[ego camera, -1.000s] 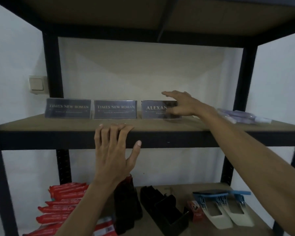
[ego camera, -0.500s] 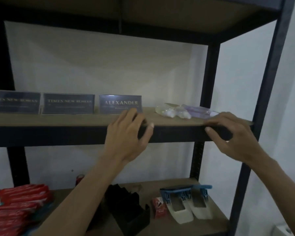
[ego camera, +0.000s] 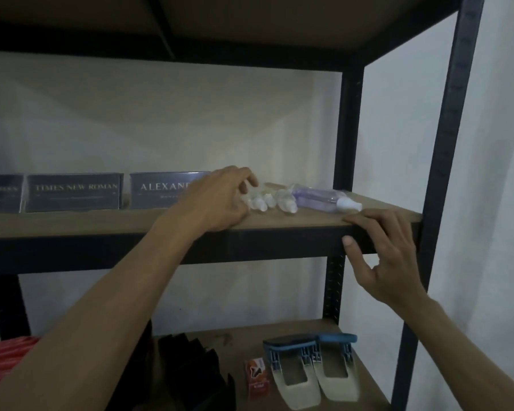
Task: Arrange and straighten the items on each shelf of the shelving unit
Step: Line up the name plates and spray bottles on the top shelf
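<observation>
Landmark: the ALEXANDER plate [ego camera: 161, 191] stands upright at the back of the middle shelf [ego camera: 279, 225], facing forward; its right end is hidden behind a hand.
Other plates: a TIMES NEW ROMAN plate [ego camera: 74, 192] stands just left of the ALEXANDER plate, in line with it; a third plate [ego camera: 0, 192] stands further left, cut off by the frame edge, its lettering too blurred to read.
Bottles: a cluster of clear bottles [ego camera: 285, 200] with white caps lies on its side just right of the ALEXANDER plate; a purple bottle [ego camera: 324, 198] lies beyond them, further right, touching the cluster, its cap pointing right.
Left hand [ego camera: 220, 200]: reaches in over the ALEXANDER plate's right end; fingers curled at the left end of the clear bottles and touching them; whether they close round one cannot be told.
Right hand [ego camera: 389, 256]: well right of the ALEXANDER plate, past the bottles; bent fingers lie on top of the shelf's front edge, the thumb tip presses the dark front rail, so it holds the edge lightly.
Shelf below: two hole punches [ego camera: 309, 369] sit side by side, below and right of the ALEXANDER plate; a small red box [ego camera: 257, 378] stands just left of them; a black organiser [ego camera: 190, 369] is roughly straight below the plate; red packets [ego camera: 3, 360] lie below and far left.
</observation>
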Demonstrator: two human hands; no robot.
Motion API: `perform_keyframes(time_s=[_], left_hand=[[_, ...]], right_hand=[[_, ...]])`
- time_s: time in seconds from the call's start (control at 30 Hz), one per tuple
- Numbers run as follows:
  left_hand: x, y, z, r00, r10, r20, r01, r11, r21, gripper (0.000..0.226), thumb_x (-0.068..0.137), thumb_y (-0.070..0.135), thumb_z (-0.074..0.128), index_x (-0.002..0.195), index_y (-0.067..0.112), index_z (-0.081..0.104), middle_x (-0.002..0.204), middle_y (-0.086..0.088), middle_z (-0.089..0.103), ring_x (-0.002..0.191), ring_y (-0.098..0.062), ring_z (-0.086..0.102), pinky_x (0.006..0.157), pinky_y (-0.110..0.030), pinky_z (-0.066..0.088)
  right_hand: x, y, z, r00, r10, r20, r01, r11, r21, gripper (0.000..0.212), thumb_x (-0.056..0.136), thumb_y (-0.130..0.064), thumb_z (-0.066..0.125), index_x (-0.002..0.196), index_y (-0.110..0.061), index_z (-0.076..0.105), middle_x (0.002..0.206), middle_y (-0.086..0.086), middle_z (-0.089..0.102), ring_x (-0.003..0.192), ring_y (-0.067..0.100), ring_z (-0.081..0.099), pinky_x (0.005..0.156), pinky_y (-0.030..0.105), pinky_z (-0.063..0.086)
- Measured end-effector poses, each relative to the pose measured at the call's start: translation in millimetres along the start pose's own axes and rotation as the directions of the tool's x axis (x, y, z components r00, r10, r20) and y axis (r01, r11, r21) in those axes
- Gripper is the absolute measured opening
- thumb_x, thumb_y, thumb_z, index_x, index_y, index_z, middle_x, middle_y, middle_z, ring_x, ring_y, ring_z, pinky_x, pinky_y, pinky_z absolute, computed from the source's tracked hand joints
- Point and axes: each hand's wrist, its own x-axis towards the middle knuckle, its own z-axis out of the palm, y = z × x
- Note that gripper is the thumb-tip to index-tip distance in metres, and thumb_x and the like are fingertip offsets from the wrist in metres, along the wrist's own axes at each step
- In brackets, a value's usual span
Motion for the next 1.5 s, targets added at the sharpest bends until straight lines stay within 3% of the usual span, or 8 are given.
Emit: perform_keyframes(time_s=[0.17, 0.37, 0.57, 0.9, 1.13, 1.23, 1.37, 1.5], left_hand=[[18.0, 0.2, -3.1, 0.974, 0.147, 0.171, -0.151, 0.988, 0.014, 0.036, 0.096, 0.023, 0.062, 0.128, 0.040, 0.059, 0.139, 0.015, 0.050, 0.124, -0.009, 0.048, 0.106, -0.037, 0.043], [37.5, -21.7, -2.7, 0.966, 0.211, 0.153, -0.235, 0.958, 0.164, 0.020, 0.095, 0.042, 0.065, 0.114, 0.038, 0.060, 0.124, 0.013, 0.063, 0.114, -0.011, 0.055, 0.095, -0.042, 0.049], [71.2, -36.3, -14.5, 0.991, 0.054, -0.119, -0.060, 0.997, -0.045, 0.022, 0.095, 0.021, 0.068, 0.116, 0.019, 0.062, 0.105, -0.001, 0.071, 0.093, -0.013, 0.068, 0.087, -0.043, 0.059], [124.8, -47.7, -10.7, 0.994, -0.081, -0.068, 0.085, 0.995, 0.048, 0.024, 0.090, 0.016, 0.071, 0.109, 0.025, 0.061, 0.119, -0.012, 0.062, 0.095, -0.025, 0.064, 0.089, -0.039, 0.054], [127.1, -51.4, -2.7, 0.994, -0.105, 0.022, 0.099, 0.979, 0.181, 0.063, 0.091, 0.026, 0.072, 0.148, 0.024, 0.045, 0.143, -0.012, 0.051, 0.127, -0.032, 0.049, 0.105, -0.043, 0.044], [113.7, -43.2, -3.2, 1.000, -0.008, 0.005, 0.007, 0.972, 0.235, 0.075, 0.091, 0.023, 0.071, 0.155, 0.022, 0.033, 0.153, -0.013, 0.039, 0.137, -0.033, 0.040, 0.111, -0.046, 0.039], [87.7, -22.2, 3.3, 0.961, 0.268, -0.072, -0.242, 0.935, 0.259, 0.054, 0.089, 0.014, 0.072, 0.140, 0.021, 0.055, 0.138, -0.004, 0.048, 0.127, -0.022, 0.044, 0.106, -0.041, 0.044], [79.8, -7.2, 19.1, 0.961, 0.235, 0.148, -0.261, 0.946, 0.193, 0.042, 0.088, 0.010, 0.070, 0.127, 0.025, 0.065, 0.124, 0.002, 0.055, 0.108, -0.014, 0.055, 0.096, -0.038, 0.051]], right_hand=[[-0.8, -2.2, 16.6, 0.993, 0.078, -0.094, -0.081, 0.996, -0.022, 0.042, 0.097, -0.037, 0.052, 0.113, -0.002, 0.068, 0.112, 0.017, 0.062, 0.102, 0.035, 0.055, 0.093, 0.040, 0.038], [-0.3, -4.4, 23.3, 0.983, 0.106, -0.147, -0.112, 0.993, -0.030, 0.042, 0.098, -0.040, 0.048, 0.112, -0.005, 0.066, 0.110, 0.017, 0.062, 0.100, 0.035, 0.055, 0.092, 0.037, 0.035], [-1.3, -2.9, 26.4, 0.980, 0.101, -0.171, -0.106, 0.994, -0.025, 0.035, 0.098, -0.042, 0.046, 0.115, -0.014, 0.057, 0.112, 0.017, 0.061, 0.103, 0.032, 0.052, 0.093, 0.035, 0.034], [-0.5, -0.4, 34.2, 0.969, 0.082, -0.232, -0.101, 0.992, -0.074, 0.040, 0.101, -0.047, 0.040, 0.114, -0.013, 0.056, 0.112, 0.018, 0.061, 0.102, 0.030, 0.050, 0.091, 0.032, 0.032], [0.2, 1.3, 36.2, 0.968, 0.083, -0.238, -0.109, 0.989, -0.098, 0.040, 0.101, -0.047, 0.039, 0.114, -0.013, 0.056, 0.112, 0.018, 0.060, 0.102, 0.031, 0.050, 0.091, 0.032, 0.032], [0.4, 1.2, 37.0, 0.966, 0.085, -0.244, -0.111, 0.989, -0.095, 0.039, 0.101, -0.046, 0.040, 0.113, -0.013, 0.056, 0.112, 0.018, 0.060, 0.102, 0.031, 0.050, 0.091, 0.032, 0.033], [0.5, 1.3, 37.5, 0.966, 0.086, -0.243, -0.112, 0.989, -0.098, 0.040, 0.101, -0.046, 0.040, 0.113, -0.012, 0.056, 0.111, 0.019, 0.061, 0.102, 0.032, 0.050, 0.092, 0.033, 0.034], [0.6, 1.0, 37.2, 0.968, 0.086, -0.236, -0.111, 0.989, -0.097, 0.037, 0.099, -0.044, 0.042, 0.114, -0.012, 0.055, 0.108, 0.021, 0.062, 0.100, 0.032, 0.050, 0.087, 0.037, 0.036]])
